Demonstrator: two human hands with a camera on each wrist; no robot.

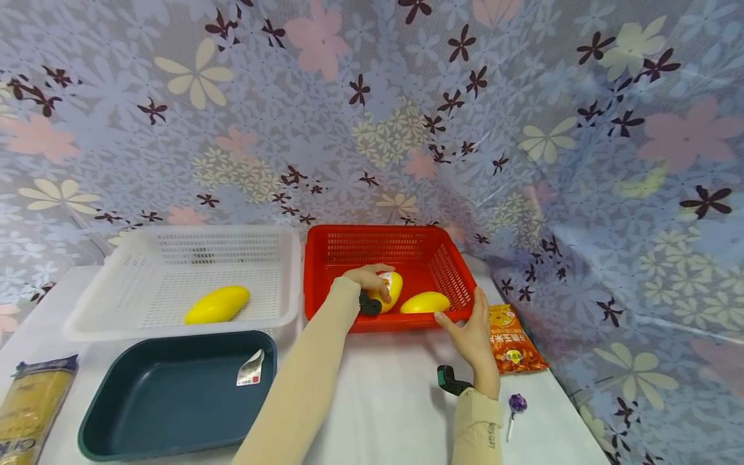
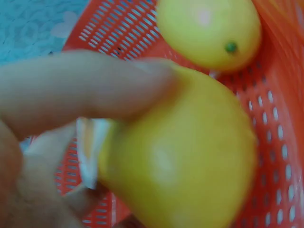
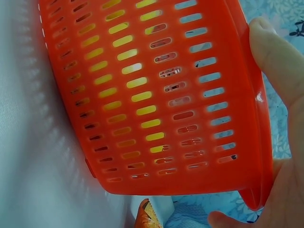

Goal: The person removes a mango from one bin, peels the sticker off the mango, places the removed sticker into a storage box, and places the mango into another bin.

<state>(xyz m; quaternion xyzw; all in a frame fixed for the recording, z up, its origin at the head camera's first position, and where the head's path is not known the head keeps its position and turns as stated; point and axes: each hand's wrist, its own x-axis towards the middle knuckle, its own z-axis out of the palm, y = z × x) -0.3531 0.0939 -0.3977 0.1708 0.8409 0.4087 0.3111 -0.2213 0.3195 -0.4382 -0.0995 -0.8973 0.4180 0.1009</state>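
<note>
While the left grip [image 1: 370,279], part-closed, holds a yellow fruit [image 1: 395,289], the right grip [image 1: 473,332] clasps the red basket [image 1: 367,325] rim; fruit likely light, slick; cup mid-body.

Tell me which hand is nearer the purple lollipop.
Right. The right hand holds the red basket at its near right corner, up and left of the purple lollipop in the head view. The left hand is farther off, inside the basket, gripping a yellow fruit.
</note>
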